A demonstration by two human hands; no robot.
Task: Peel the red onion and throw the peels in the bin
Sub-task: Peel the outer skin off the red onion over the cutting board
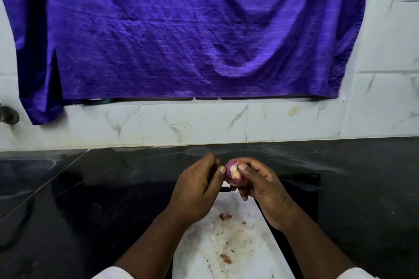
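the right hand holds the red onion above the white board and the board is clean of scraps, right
Not quite. The right hand does hold the red onion above the white board, but the board is not clean: the head view shows reddish peel scraps and dark specks lying on it.

Kitchen: marble-tiled wall (192,124), black countertop (108,190)

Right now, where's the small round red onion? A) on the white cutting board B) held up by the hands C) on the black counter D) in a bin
B: the right hand grips the small round red onion above the white cutting board, with the left hand touching it.
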